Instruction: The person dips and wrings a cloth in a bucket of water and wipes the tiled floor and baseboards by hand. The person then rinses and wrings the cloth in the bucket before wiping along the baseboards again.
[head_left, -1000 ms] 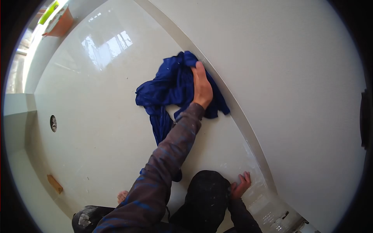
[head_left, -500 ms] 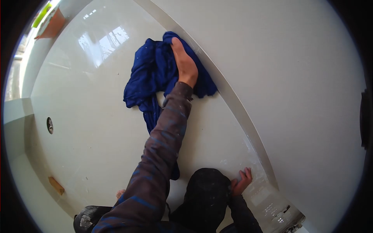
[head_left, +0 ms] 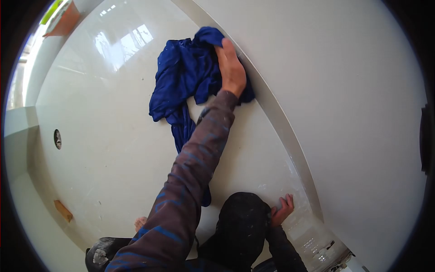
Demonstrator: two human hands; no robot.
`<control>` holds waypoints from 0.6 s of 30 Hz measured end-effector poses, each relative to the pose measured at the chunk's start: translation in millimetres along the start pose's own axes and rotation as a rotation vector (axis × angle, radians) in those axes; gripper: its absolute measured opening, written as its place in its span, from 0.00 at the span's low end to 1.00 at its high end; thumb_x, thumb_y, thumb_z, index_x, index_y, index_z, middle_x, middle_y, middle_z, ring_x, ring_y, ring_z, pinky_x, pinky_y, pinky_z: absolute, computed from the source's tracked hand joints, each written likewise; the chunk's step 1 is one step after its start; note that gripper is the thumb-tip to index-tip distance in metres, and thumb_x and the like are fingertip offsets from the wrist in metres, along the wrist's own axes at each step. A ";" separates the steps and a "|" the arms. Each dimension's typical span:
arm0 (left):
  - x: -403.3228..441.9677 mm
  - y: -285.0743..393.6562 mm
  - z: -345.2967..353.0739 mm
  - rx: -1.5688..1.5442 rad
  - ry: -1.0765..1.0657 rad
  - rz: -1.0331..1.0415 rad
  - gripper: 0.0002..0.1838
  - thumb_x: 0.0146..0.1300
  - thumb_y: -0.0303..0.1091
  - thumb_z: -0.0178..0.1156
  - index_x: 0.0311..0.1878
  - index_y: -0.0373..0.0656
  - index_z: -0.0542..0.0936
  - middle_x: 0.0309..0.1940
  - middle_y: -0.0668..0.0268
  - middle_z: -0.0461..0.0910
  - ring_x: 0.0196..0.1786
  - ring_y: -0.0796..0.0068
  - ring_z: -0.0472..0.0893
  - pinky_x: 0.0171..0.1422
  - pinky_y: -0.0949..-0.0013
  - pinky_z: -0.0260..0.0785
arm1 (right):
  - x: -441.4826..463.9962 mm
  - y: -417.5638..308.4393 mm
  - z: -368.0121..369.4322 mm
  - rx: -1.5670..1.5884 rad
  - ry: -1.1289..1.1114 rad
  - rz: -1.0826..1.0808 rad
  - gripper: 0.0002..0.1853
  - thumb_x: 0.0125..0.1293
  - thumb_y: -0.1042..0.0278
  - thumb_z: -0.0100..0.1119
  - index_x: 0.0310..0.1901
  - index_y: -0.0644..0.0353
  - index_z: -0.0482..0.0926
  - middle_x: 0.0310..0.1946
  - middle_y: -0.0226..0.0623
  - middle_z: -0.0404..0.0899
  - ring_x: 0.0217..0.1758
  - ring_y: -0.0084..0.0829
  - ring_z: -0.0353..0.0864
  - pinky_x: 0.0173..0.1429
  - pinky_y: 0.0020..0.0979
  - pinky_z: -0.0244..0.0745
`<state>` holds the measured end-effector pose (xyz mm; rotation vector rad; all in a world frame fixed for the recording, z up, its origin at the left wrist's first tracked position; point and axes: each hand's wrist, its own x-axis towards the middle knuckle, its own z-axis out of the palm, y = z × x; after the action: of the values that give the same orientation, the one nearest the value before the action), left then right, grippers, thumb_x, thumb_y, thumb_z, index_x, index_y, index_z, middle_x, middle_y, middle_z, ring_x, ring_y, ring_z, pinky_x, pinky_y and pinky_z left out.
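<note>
My left hand reaches far forward and lies on a blue cloth, pushing part of it against the curved side wall. The thumb shows along the top; the other fingers are mostly hidden by the hand and cloth. The cloth is crumpled, and a twisted tail runs back under my left forearm. My right hand rests beside my black-clothed knee, holding nothing, its fingers apart near the wet-looking floor of the white basin.
A curved raised wall bounds the basin on the right. At the left are a round drain and a small brown block. An orange container stands on the far left rim. Metal fittings sit at lower right.
My left hand has slid forward and to the right along the wall, dragging the top of the blue cloth with it. My right hand has stayed beside the knee.
</note>
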<state>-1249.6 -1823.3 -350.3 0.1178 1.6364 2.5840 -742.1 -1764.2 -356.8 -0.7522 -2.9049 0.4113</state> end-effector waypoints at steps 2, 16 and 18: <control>-64.5 -6.6 15.5 0.167 -0.070 0.193 0.42 0.83 0.55 0.39 0.82 0.26 0.48 0.84 0.43 0.48 0.87 0.47 0.45 0.89 0.58 0.33 | 1.3 3.3 3.8 0.003 0.029 -0.026 0.24 0.78 0.57 0.47 0.62 0.71 0.72 0.70 0.61 0.66 0.76 0.65 0.63 0.77 0.61 0.58; -42.2 -10.3 15.6 0.100 0.024 0.119 0.35 0.85 0.58 0.37 0.63 0.28 0.72 0.59 0.57 0.77 0.62 0.64 0.73 0.75 0.64 0.60 | -2.4 13.0 7.2 0.012 0.017 -0.029 0.24 0.78 0.57 0.48 0.62 0.70 0.72 0.70 0.61 0.67 0.77 0.65 0.62 0.78 0.61 0.57; -1.0 -2.9 3.7 0.070 -0.034 0.010 0.36 0.86 0.57 0.36 0.71 0.27 0.67 0.67 0.56 0.73 0.72 0.61 0.70 0.80 0.65 0.54 | -1.7 0.7 1.9 0.041 0.016 0.020 0.24 0.78 0.56 0.47 0.62 0.70 0.72 0.70 0.61 0.67 0.77 0.65 0.63 0.77 0.61 0.57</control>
<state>-1248.1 -1818.9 -351.4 0.1739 1.7189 2.5183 -740.7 -1764.9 -358.8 -0.7762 -2.8668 0.4630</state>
